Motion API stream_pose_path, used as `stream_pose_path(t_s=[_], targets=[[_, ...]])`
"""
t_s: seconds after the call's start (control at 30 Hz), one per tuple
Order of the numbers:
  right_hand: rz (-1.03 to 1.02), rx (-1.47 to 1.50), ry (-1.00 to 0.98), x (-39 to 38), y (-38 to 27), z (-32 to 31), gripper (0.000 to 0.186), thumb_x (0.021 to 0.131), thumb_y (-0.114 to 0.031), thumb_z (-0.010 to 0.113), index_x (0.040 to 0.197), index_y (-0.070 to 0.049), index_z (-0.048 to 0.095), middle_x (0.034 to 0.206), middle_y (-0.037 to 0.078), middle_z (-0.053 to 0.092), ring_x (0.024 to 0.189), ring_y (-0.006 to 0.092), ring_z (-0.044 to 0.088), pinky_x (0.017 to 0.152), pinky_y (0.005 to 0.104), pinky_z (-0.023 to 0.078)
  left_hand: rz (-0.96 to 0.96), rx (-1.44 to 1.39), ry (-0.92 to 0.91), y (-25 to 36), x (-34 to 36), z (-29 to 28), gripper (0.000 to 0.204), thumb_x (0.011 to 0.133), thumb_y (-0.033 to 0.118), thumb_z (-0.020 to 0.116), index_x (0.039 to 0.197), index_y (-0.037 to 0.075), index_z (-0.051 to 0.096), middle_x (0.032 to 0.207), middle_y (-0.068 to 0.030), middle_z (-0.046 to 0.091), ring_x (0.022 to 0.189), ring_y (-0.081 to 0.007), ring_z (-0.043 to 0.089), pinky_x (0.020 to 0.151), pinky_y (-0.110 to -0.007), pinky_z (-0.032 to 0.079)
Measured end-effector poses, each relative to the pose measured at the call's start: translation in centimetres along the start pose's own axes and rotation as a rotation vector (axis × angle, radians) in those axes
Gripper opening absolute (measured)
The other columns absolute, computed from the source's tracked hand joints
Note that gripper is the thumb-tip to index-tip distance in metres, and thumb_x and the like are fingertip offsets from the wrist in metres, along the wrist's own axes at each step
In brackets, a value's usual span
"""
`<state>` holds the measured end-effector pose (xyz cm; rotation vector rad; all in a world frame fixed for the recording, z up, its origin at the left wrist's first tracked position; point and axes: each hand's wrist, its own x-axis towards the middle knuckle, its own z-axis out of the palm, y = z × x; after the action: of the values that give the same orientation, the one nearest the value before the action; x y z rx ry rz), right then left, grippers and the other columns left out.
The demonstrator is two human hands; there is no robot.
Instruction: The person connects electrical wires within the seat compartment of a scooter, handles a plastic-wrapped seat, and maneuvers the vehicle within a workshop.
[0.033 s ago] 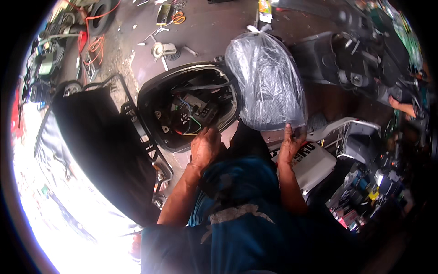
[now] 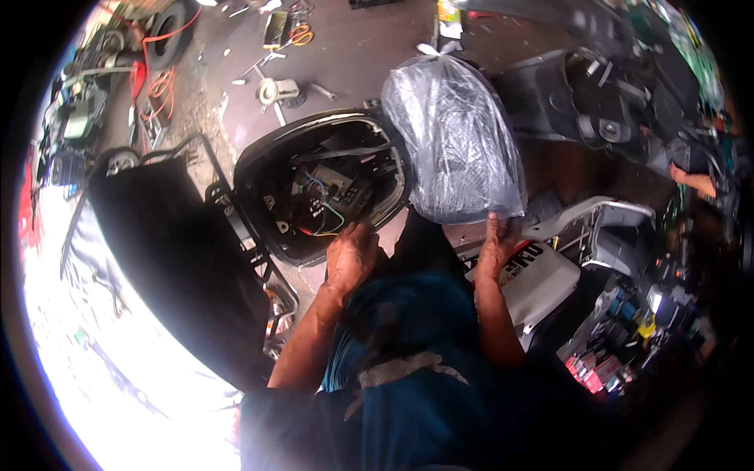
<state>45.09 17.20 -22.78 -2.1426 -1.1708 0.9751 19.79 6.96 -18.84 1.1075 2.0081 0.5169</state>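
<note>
My left hand (image 2: 349, 255) has its fingers curled on the lower rim of an open black oval housing (image 2: 263, 165). Inside that housing lie a circuit unit (image 2: 334, 184) and several coloured wires (image 2: 330, 212). To its right, a clear, crinkled plastic bag (image 2: 452, 137), knotted at the top, encloses something dark and textured. My right hand (image 2: 495, 247) grips the bag's bottom edge, thumb on top, other fingers mostly hidden.
A black padded seat (image 2: 169, 259) on a metal frame fills the left. Above are tools (image 2: 301, 35), a tyre (image 2: 169, 39) and an orange hose (image 2: 161, 90). Scooters (image 2: 581, 102) and white bodywork (image 2: 534, 286) stand at right, where another person's bare limb (image 2: 695, 180) shows.
The view has shifted very slightly; the housing and bag appear a little higher and further left. My hands hold much the same positions.
</note>
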Motion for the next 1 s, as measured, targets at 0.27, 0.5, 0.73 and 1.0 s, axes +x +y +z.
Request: stream_pose_path(t_s=[0.27, 0.5, 0.73, 1.0], targets=[[0.973, 0.892, -0.312, 2.2, -3.9, 1.4, 0.093, 0.074, -0.047, 0.072, 0.142, -0.004, 0.025, 0.141, 0.009, 0.035, 0.127, 0.0229, 0.035, 0.105, 0.0398, 0.028, 0.058, -0.019, -0.142, 0.5, -0.3, 0.7, 0.018, 0.081, 0.016, 0.061, 0.095, 0.006, 0.064, 0.092, -0.0175, 0.062, 0.088, -0.0383, 0.059, 0.075, -0.044, 0.047], [0.291, 0.487, -0.236, 3.2, -1.4, 3.7, 0.095, 0.073, -0.051, 0.072, 0.141, -0.003, 0.028, 0.144, 0.010, 0.032, 0.131, 0.0238, 0.030, 0.110, 0.0389, 0.019, 0.029, -0.052, -0.064, 2.5, -0.9, 0.6, 0.021, 0.080, 0.014, 0.062, 0.098, 0.005, 0.062, 0.095, -0.0188, 0.062, 0.090, -0.0389, 0.058, 0.077, -0.043, 0.046], [0.264, 0.505, -0.167, 8.5, -9.9, 4.4, 0.084, 0.077, -0.045, 0.068, 0.136, 0.004, 0.034, 0.138, 0.016, 0.041, 0.125, 0.0261, 0.040, 0.106, 0.0413, 0.027, -0.119, -0.056, 0.035, 2.2, -1.0, 0.8, 0.024, 0.081, 0.020, 0.056, 0.097, 0.004, 0.063, 0.094, -0.0180, 0.061, 0.088, -0.0385, 0.058, 0.077, -0.044, 0.046], [0.268, 0.377, -0.285, 14.8, -15.7, 2.3, 0.080, 0.071, -0.056, 0.064, 0.136, -0.015, 0.040, 0.139, 0.007, 0.040, 0.122, 0.0269, 0.042, 0.097, 0.0496, 0.030, -0.268, -0.152, 0.034, 0.5, -2.1, 1.1, 0.022, 0.081, 0.019, 0.057, 0.097, 0.005, 0.063, 0.094, -0.0165, 0.063, 0.089, -0.0357, 0.059, 0.078, -0.042, 0.046]])
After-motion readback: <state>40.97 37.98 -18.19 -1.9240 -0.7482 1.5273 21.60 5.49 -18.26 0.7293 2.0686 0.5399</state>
